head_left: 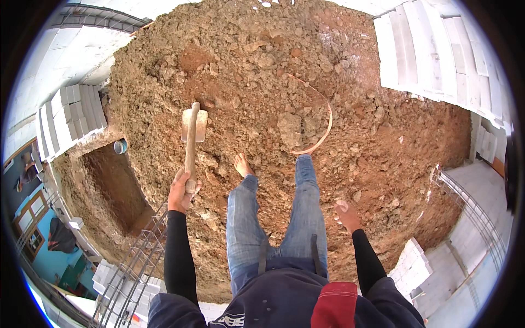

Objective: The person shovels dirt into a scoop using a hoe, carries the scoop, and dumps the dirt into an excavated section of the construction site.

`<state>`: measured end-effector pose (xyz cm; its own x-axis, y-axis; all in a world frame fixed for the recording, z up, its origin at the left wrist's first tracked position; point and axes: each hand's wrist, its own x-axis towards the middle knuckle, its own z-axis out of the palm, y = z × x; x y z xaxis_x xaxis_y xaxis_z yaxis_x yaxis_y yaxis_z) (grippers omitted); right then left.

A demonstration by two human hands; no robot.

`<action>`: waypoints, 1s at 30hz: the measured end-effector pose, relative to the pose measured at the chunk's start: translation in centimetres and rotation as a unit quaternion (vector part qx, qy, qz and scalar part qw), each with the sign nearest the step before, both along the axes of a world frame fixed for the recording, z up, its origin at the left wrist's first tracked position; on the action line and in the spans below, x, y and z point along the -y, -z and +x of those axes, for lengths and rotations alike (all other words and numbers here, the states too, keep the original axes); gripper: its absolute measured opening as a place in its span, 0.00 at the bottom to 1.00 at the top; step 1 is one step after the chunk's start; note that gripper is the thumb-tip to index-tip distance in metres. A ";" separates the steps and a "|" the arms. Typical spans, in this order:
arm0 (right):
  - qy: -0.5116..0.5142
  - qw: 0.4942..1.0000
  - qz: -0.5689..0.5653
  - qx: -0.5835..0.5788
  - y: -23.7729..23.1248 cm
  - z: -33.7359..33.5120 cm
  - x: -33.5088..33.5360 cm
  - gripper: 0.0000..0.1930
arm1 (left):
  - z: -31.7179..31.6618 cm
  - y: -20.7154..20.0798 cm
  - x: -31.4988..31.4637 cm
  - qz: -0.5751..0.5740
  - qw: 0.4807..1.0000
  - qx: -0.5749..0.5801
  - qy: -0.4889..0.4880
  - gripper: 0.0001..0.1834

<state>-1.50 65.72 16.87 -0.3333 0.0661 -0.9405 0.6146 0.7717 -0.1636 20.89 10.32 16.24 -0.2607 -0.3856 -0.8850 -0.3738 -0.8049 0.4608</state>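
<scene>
My left hand [182, 190] is closed round the wooden handle of a hoe [191, 147]. Its broad metal blade shows under the far end of the handle, over the loose soil. Low on the right, my right hand [348, 217] is apart from the hoe, its fingers curled in. A pale spot shows at its fingertips, and I cannot make out whether it is something held. Ahead of my right leg, a thin orange-tan curved band [330, 117] arcs round a clump of soil [291, 130]. My left foot is bare on the ground; the right one is hidden.
Rough brown soil [262, 65] with clods surrounds me. On the left lies a rectangular pit [112, 180] with a small bucket [120, 146] at its corner. Pale blocks [71, 115] are stacked left and far right. Steel rebar cages [139, 246] stand at lower left and right.
</scene>
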 end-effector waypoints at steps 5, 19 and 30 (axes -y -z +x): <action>-0.100 0.988 -0.091 -0.077 3.2 -2.9 1.7 0.25 | -0.6 1.4 -2.1 0.137 0.961 -0.109 -0.216 0.32; -0.236 0.936 -0.089 -0.245 26.6 -27.0 6.1 0.31 | -12.6 12.2 -18.6 0.190 0.946 -0.038 -0.258 0.45; -0.442 0.882 -0.039 -0.160 46.4 -38.4 13.6 0.30 | -15.5 31.9 -29.7 0.285 0.951 0.114 -0.030 0.53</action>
